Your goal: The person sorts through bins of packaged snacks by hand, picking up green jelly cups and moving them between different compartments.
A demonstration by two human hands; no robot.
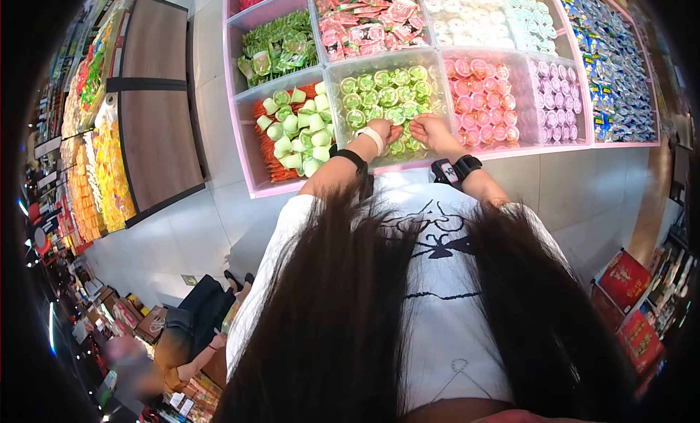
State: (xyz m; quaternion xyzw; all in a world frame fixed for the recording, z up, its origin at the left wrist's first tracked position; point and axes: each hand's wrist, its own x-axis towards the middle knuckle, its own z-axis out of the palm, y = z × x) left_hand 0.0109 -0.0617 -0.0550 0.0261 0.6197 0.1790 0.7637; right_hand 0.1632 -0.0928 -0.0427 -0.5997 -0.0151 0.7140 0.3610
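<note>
Both of my hands reach into the middle front compartment of a clear, pink-edged display bin (pixel 346 157). Inside stand rows of green jelly cups (pixel 383 79) with clear lids. My left hand (pixel 385 131), with a white band on its wrist, has its fingers curled at the cups. Close to its right, my right hand (pixel 432 131) is also curled, its fingertips down among the cups. A jelly cup (pixel 396 115) shows between the two hands. The fingertips partly hide what they grip.
To the left, pale green cups (pixel 300 128) lie in a heap over orange packets (pixel 271 157). Pink cups (pixel 481 95) and purple cups (pixel 558 91) fill compartments to the right. A wood-panelled stand (pixel 157 146) is farther left. Another person (pixel 189 350) is behind at lower left.
</note>
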